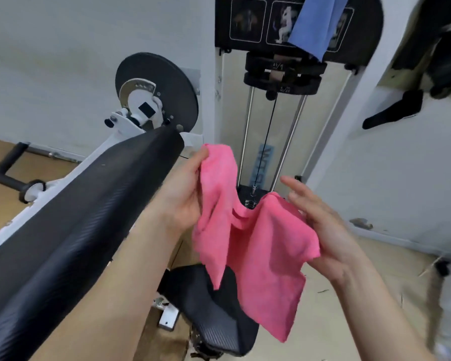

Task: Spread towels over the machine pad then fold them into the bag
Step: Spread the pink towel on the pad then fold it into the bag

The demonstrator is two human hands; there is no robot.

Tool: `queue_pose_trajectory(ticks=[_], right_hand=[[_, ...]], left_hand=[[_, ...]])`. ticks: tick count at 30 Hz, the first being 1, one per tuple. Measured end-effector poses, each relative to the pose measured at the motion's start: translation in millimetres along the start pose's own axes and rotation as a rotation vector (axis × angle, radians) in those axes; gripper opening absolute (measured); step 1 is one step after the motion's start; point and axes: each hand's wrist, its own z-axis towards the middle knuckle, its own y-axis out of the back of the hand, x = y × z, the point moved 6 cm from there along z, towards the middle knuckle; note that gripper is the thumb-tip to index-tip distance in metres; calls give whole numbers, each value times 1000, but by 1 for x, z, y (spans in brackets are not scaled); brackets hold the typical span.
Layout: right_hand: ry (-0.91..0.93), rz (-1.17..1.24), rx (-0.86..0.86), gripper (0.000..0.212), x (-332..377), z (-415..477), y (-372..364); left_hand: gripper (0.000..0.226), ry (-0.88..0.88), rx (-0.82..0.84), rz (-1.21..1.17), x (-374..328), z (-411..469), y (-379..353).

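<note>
Head view, the only one. Pink towel (255, 246) hangs in the air between both hands, just right of the long black machine pad (89, 217) and above the small black seat pad (208, 308); it appears clear of both. Not spread yet: bunched at the upper left, sagging in the middle, lower corner dangling free.

Handling, my judgement: thin, soft cloth, very light, no stiffness at all, so it collapses under its own weight and follows whichever corner is lifted. Not slippery, not fragile; a light pinch is enough. Best hold is at two neighbouring corners of one edge, drawn apart until that edge goes straight, so the cloth can be laid flat across the pad. A grip mid-cloth only makes a bundle.

Left hand (182, 194): fingers curled round the bunched upper edge, thumb pressing the cloth from the near side. It grasps a gathered handful rather than a clean corner.

Right hand (323, 225): fingers straight and slightly spread, pointing far and left; the towel's right edge lies against their palm side. Thumb is hidden behind the cloth, so I cannot tell whether it pinches.

Blue towel (315, 24) hangs at the far end, draped over the machine's placard (248, 22). No bag in sight.
</note>
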Motion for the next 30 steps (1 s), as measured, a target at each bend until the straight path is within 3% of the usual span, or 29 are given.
queue_pose_trajectory(ticks=[4,6,8,11,13,15,17,19,21,24,26,30], right_hand=[[170,-312,81,44,0,-12,-46],[283,-544,18,37,-3,-14,-55],[320,-625,-71,22,-9,-15,-51],[203,-673,-31,19,-27,-26,-38],[80,-725,173,21,-39,-43,-40],[2,-727,384,26,-47,-65,-46],[-40,-680,464,32,-52,-81,-48],[-31,-714,413,28,-58,-89,-45],[22,-840,338,23,-69,-96,-42],[74,-987,268,26,-95,-101,-40],[126,-1092,281,30,-118,-107,-46],[242,-1295,270,32,-163,-118,-59]], left_hand=[[45,-46,59,121,22,-5,-23],[35,-114,120,181,31,-13,-29],[40,-235,64,270,35,-23,-22],[61,-699,-265,807,29,-62,0],[68,-835,-192,1101,45,-92,2],[53,-630,1,1123,75,-113,9],[8,-453,43,1001,105,-142,24],[36,-400,-104,873,124,-175,49],[49,-313,-240,768,137,-211,75],[47,-127,-214,603,159,-258,111],[33,-33,-166,550,171,-288,132],[11,35,-83,828,182,-334,161]])
